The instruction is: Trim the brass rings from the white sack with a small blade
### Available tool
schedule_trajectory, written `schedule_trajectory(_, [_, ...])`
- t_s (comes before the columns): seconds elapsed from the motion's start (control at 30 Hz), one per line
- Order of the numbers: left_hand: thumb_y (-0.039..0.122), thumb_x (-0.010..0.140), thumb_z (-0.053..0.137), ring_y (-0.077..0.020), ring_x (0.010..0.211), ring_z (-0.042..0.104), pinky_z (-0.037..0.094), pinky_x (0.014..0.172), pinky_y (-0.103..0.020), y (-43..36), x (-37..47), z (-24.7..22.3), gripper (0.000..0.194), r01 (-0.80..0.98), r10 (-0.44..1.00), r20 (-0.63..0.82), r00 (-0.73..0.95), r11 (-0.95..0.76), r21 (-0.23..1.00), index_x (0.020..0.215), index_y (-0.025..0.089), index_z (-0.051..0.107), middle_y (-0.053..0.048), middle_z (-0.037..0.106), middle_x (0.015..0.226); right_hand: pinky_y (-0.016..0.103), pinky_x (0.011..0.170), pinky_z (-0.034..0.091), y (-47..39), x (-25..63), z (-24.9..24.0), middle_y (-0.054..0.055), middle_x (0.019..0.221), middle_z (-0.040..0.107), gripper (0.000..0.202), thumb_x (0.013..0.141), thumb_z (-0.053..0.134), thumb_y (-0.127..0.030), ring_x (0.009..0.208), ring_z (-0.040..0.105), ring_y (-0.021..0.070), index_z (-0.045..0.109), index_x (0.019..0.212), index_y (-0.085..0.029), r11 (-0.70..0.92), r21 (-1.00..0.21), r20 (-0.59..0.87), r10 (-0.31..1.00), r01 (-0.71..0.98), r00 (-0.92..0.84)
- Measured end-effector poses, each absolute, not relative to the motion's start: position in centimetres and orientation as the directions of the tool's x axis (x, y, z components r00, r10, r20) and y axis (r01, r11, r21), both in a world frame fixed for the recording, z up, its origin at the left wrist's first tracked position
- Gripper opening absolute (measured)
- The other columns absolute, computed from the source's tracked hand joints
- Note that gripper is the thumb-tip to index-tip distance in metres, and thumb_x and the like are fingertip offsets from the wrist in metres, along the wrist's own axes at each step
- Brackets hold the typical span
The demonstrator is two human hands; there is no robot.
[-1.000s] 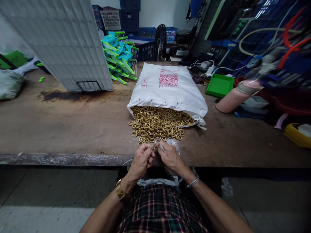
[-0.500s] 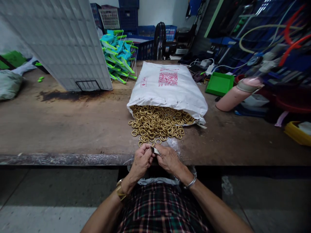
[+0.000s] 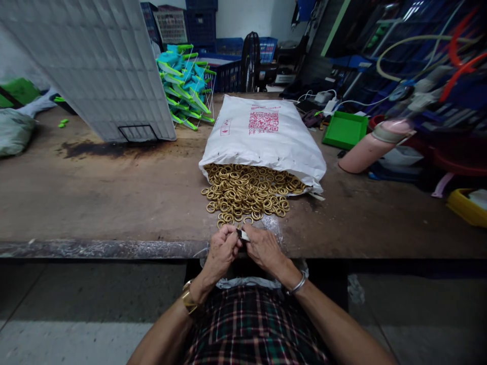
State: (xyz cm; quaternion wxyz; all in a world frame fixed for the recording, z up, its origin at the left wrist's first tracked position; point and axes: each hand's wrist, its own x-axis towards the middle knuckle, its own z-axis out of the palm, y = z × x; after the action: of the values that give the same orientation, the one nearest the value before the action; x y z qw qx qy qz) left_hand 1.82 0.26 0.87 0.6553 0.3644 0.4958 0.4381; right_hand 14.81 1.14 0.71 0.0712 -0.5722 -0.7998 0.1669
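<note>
My left hand [image 3: 223,247] and my right hand [image 3: 264,247] meet at the table's front edge, both closed in a pinch. A small flat white piece [image 3: 243,234] with a dark end juts from my right hand's fingers toward the left fingertips; its kind is unclear. Whatever my left fingers pinch is mostly hidden. Just beyond my fingertips lies a loose heap of brass-coloured rings [image 3: 243,195]. They spill from the mouth of a white sack [image 3: 262,137] with red print, lying on its side on the brown table [image 3: 114,203].
On the left a tall white ribbed panel [image 3: 114,71] stands beside a stack of green and turquoise pieces [image 3: 186,91]. To the right are a green tray [image 3: 346,129], a tilted pink bottle [image 3: 375,147] and a yellow container [image 3: 466,208]. A black fan [image 3: 251,61] stands behind.
My hands stay together in nearly the same place. The white piece between them has shifted slightly, with more of its dark end showing. The heap and sack are unchanged.
</note>
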Motion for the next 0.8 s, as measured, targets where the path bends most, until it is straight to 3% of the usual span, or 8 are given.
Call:
schedule_trajectory(0.2, [0.046, 0.072, 0.058, -0.0019, 0.036, 0.033, 0.023, 0.034, -0.014, -0.2, 1.4, 1.4, 0.032, -0.241, 0.909, -0.357, 0.216, 0.404, 0.883, 0.069, 0.017, 0.044, 0.008, 0.046, 0.051, 0.026, 0.055, 0.025, 1.8, 14.8, 0.8, 0.006, 0.079, 0.065, 0.023, 0.076, 0.04, -0.009, 0.067, 0.056, 0.0156, 0.052, 0.095, -0.017, 0.207, -0.276, -0.124, 0.961, 0.939, -0.249])
schedule_trajectory(0.37, [0.041, 0.072, 0.061, -0.0022, 0.037, 0.035, 0.022, 0.033, -0.013, -1.0, 1.3, 2.1, 0.028, -0.352, 0.85, -0.38, 0.364, 0.504, 0.789, 0.076, 0.017, 0.048, 0.006, 0.048, 0.055, 0.026, 0.054, 0.023, 3.0, 15.9, 0.1, 0.006, 0.079, 0.065, 0.017, 0.082, 0.038, -0.013, 0.065, 0.056, 0.0144, 0.052, 0.09, -0.017, 0.123, -0.256, -0.036, 0.99, 0.959, -0.137])
schedule_trajectory(0.5, [0.042, 0.071, 0.062, -0.0032, 0.042, 0.041, 0.024, 0.033, -0.014, -1.0, 1.4, 1.4, 0.03, -0.485, 0.835, -0.407, 0.369, 0.547, 0.683, 0.074, 0.015, 0.048, 0.002, 0.054, 0.065, 0.026, 0.053, 0.021, 3.2, 15.9, -0.2, 0.004, 0.076, 0.064, 0.014, 0.084, 0.042, -0.021, 0.063, 0.057, 0.0144, 0.05, 0.096, -0.018, 0.116, -0.242, 0.003, 0.993, 0.963, -0.119])
schedule_trajectory(0.63, [0.039, 0.073, 0.062, -0.0059, 0.05, 0.049, 0.03, 0.034, -0.014, -0.7, 1.3, 0.6, 0.028, -0.515, 0.838, -0.413, 0.356, 0.545, 0.661, 0.073, 0.013, 0.049, -0.004, 0.058, 0.074, 0.026, 0.052, 0.021, 3.5, 15.4, 0.2, 0.004, 0.075, 0.065, 0.017, 0.087, 0.042, -0.029, 0.062, 0.058, 0.0152, 0.048, 0.1, -0.02, 0.092, -0.198, -0.025, 0.995, 0.976, -0.099])
schedule_trajectory(0.8, [0.029, 0.071, 0.064, -0.0076, 0.051, 0.051, 0.032, 0.035, -0.014, -0.5, 0.9, 0.8, 0.02, -0.591, 0.827, -0.403, 0.392, 0.562, 0.578, 0.075, 0.015, 0.049, -0.001, 0.057, 0.067, 0.025, 0.053, 0.024, 4.1, 15.4, 0.5, 0.005, 0.075, 0.065, 0.016, 0.086, 0.044, -0.029, 0.063, 0.059, 0.0158, 0.048, 0.097, -0.019, 0.059, -0.214, -0.053, 0.996, 0.975, -0.072])
